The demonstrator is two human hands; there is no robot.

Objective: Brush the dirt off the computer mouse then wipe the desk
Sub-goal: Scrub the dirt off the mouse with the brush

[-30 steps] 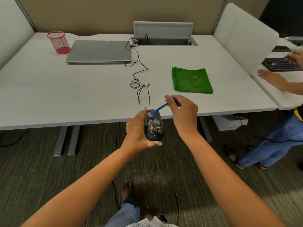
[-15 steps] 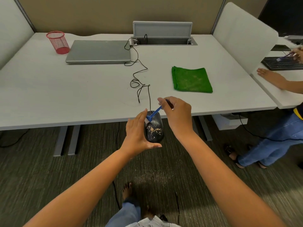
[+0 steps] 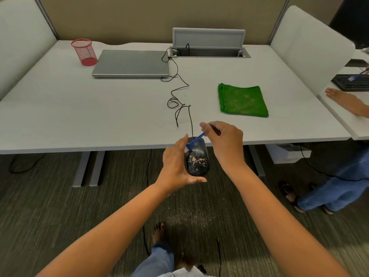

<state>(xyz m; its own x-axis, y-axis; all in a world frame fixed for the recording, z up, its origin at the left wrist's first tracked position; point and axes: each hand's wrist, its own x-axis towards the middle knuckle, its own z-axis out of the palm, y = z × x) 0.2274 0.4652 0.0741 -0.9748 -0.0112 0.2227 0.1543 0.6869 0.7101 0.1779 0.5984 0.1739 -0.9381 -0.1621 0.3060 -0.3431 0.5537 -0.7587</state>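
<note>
My left hand (image 3: 175, 168) holds a black computer mouse (image 3: 197, 159) off the front edge of the white desk (image 3: 79, 108), above the carpet. Tan dirt specks cover the mouse's rear half. My right hand (image 3: 223, 142) pinches a small blue brush (image 3: 196, 141), whose bristles touch the front left of the mouse. The mouse cable (image 3: 176, 92) runs in loops back across the desk to the cable port. A green cloth (image 3: 242, 100) with dirt specks on it lies flat on the desk, to the right of the cable.
A closed grey laptop (image 3: 130, 63) and a red mesh cup (image 3: 84, 51) sit at the back left. A cable tray with raised lid (image 3: 208, 40) is at the back. Crumbs lie on the carpet (image 3: 191, 216). Another person (image 3: 347, 100) brushes a keyboard at the right-hand desk.
The brush head has slid from the middle of the mouse toward its front left edge. Both hands and the mouse have stayed at about the same spot by the desk edge.
</note>
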